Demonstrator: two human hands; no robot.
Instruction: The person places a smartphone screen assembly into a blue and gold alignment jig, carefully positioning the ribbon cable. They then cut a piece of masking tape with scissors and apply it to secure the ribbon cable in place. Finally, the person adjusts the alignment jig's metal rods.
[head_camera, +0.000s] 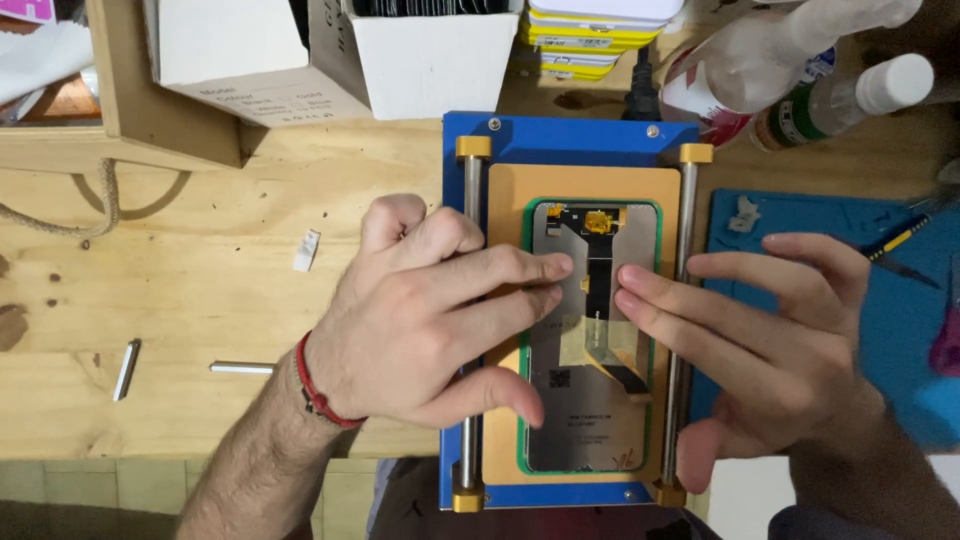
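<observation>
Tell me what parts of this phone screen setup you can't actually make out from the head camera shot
Head view only:
- Screen panel: its middle is covered by the fingertips of the left hand and right hand.
- Left rail: mid-section hidden under the left hand.
- Spray bottle: cut off by the top edge and blurred.
- White scrap on the wooden table: too small to identify.
- Blue mat: cut off by the right edge.

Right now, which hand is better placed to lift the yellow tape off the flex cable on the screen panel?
Probably the right hand: its fingertips rest beside the yellow tape, while the left hand covers the screen panel edge, steadying it.
</observation>
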